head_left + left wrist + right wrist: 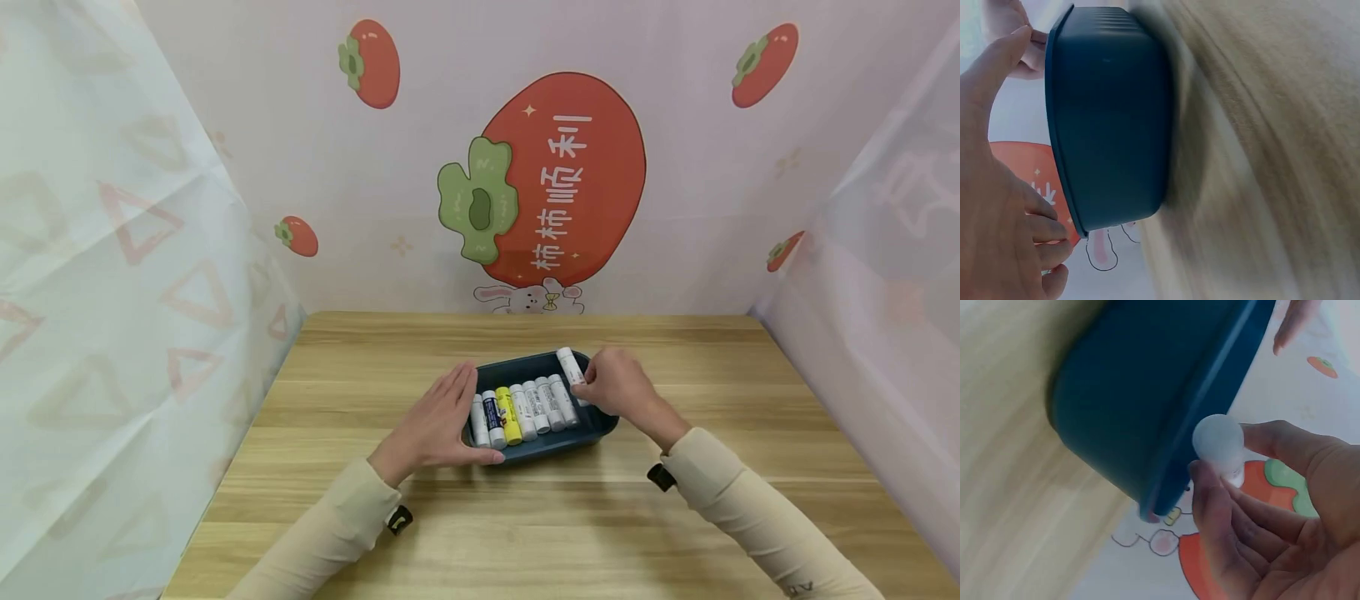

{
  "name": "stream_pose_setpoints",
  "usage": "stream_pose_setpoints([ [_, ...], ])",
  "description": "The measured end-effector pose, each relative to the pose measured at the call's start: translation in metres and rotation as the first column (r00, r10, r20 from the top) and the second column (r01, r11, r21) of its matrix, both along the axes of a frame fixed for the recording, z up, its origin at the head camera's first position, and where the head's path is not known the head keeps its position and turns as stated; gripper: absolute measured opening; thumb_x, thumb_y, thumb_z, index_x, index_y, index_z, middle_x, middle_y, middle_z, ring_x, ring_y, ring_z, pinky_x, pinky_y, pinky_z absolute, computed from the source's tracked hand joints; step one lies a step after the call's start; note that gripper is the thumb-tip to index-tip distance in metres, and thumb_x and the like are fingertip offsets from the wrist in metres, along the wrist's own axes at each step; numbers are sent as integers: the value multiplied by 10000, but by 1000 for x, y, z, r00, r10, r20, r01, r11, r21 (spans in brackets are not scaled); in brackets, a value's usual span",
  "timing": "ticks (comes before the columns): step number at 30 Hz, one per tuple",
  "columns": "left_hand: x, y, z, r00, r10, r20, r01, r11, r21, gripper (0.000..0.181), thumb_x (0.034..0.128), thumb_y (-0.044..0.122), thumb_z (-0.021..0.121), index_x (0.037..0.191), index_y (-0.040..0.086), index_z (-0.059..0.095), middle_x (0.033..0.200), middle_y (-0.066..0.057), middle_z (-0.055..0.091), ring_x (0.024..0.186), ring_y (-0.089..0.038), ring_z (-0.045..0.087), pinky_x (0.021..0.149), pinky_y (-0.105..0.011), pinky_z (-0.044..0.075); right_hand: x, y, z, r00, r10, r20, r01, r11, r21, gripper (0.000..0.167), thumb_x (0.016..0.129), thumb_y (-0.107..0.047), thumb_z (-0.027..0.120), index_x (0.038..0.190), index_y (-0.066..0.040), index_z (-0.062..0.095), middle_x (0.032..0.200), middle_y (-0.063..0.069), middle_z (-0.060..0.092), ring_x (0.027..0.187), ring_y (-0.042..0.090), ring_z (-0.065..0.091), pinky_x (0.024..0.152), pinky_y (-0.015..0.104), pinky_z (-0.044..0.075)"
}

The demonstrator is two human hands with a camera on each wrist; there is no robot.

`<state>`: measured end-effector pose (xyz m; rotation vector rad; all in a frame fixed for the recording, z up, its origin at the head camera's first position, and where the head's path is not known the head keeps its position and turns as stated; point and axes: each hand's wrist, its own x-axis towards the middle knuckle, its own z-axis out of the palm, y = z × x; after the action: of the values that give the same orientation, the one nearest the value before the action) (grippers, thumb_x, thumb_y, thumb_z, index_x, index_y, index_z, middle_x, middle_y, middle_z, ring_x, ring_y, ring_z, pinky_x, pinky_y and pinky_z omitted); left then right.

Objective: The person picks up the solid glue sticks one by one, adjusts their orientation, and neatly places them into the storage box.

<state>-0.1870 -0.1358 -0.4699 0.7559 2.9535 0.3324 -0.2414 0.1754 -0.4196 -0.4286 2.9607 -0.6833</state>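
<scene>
A dark blue-green tray [540, 450] stands on the table, with a row of capped tubes like glue sticks lying side by side inside. Most are white; one is yellow [508, 415] and one has a dark blue label [492, 419]. My right hand [618, 382] pinches a white glue stick [567, 363] between thumb and fingers over the tray's right end. In the right wrist view, the round end of this glue stick [1218, 445] shows beside the rim. At the tray's left end my left hand [437, 423] rests, thumb along the near rim and fingers extended toward the far side.
The wooden table [525, 533] extends around the tray. Behind it rises a pale backdrop [697, 208] printed with red persimmons, and white patterned sheets [135, 333] hang at both sides.
</scene>
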Motion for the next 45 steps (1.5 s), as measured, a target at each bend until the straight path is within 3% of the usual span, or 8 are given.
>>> stream_pose_setpoints([
  [7,4,0,-6,1000,17,26,-17,1000,-11,1347,809,954,497,1688,8,113,1792,-136,42,1675,-296,86,1355,-487,179,4,-3,-18,1000,-18,7,17,993,114,625,889,-184,824,452,-174,376,440,-88,253,391,84,304,429,216,272],
  [13,4,0,-8,999,32,28,-31,999,-24,1331,820,945,498,1689,12,118,1792,-145,59,1674,-295,97,1354,-487,183,4,-13,-23,999,-13,-36,20,977,214,399,863,-163,827,605,-103,528,569,18,491,515,190,522,462,283,401],
  [19,3,1,-9,999,37,29,-36,999,-16,1325,820,941,503,1689,13,127,1790,-159,89,1673,-300,107,1350,-501,196,-2,-19,-29,999,-13,-46,25,960,278,247,869,-143,822,766,-28,629,700,100,595,596,227,568,483,324,462],
  [26,3,2,-8,999,38,31,-37,999,-23,1319,823,936,504,1690,15,128,1792,-154,81,1673,-298,109,1350,-495,197,-6,-24,-32,999,-36,-8,36,955,295,200,902,-67,751,767,-33,608,712,116,594,598,235,557,480,331,441],
  [33,4,2,-8,999,39,33,-38,999,-13,1320,822,932,515,1688,10,135,1790,-157,86,1672,-303,115,1349,-498,195,-6,-26,-28,998,-25,61,7,960,282,86,943,18,640,869,-6,604,771,126,587,656,259,568,546,352,474],
  [45,7,1,-10,999,39,33,-40,999,9,1324,820,931,519,1689,12,127,1791,-160,87,1672,-301,114,1349,-504,194,-8,-29,-30,989,-31,143,-16,949,314,65,1007,16,577,985,11,638,859,141,605,690,275,581,560,326,476],
])
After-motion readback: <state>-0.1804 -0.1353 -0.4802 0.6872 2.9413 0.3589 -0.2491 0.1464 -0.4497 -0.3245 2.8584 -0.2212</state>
